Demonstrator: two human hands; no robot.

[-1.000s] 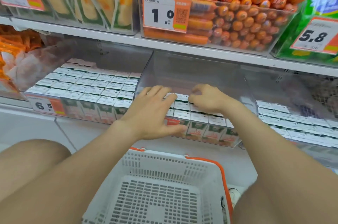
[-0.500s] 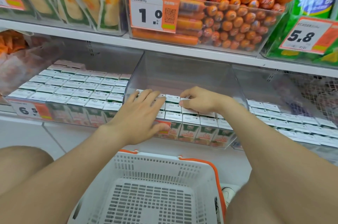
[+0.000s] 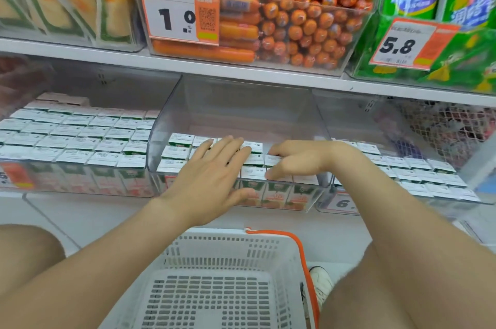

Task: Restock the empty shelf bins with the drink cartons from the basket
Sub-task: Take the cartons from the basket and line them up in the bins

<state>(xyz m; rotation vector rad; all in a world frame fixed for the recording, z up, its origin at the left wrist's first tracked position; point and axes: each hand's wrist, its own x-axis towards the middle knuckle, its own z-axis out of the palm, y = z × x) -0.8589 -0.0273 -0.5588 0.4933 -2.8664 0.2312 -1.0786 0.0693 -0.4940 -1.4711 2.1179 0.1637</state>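
A clear middle shelf bin point(image 3: 241, 103) holds several rows of small drink cartons point(image 3: 177, 153) with white tops and green sides, filling only its front part. My left hand point(image 3: 212, 178) lies flat with straight fingers on the carton tops, thumb against the bin's front. My right hand point(image 3: 295, 158) rests on the cartons beside it, fingers bent down onto the tops, thumb at the front row. The white basket point(image 3: 214, 242) with orange handles stands on the floor below, and no cartons show in it.
The left bin point(image 3: 80, 138) is full of the same cartons, and the right bin point(image 3: 418, 170) holds more. The upper shelf carries orange sausages point(image 3: 295, 22), yellow snack packs and green bags. My knees flank the basket; a shoe point(image 3: 320, 283) is beside it.
Both hands have stayed on the cartons in the middle bin, shifting only slightly. The view has drifted so the shelf sits further left.
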